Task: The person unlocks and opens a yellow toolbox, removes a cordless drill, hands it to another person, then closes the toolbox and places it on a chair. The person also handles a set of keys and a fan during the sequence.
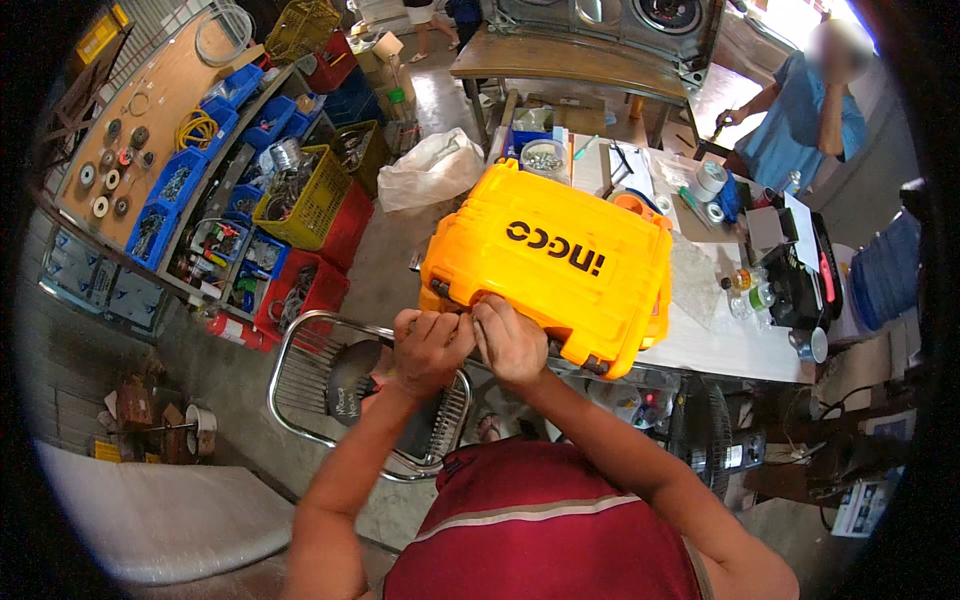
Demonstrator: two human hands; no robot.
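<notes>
A yellow hard plastic tool case with a dark latch near its front right corner sits on the cluttered work table. Both of my hands meet at its near left edge. My left hand is closed, fingers curled and pressed together just under the case's edge. Close beside it, my right hand is also closed, its fingertips bent against the front side of the case. What the fingers grip is hidden by the hands themselves. The lid appears closed.
A metal-framed chair stands to my left front. Beyond it is a shelf rack with blue bins and a yellow crate. Bottles and tape rolls lie on the table. A person in blue is at far right.
</notes>
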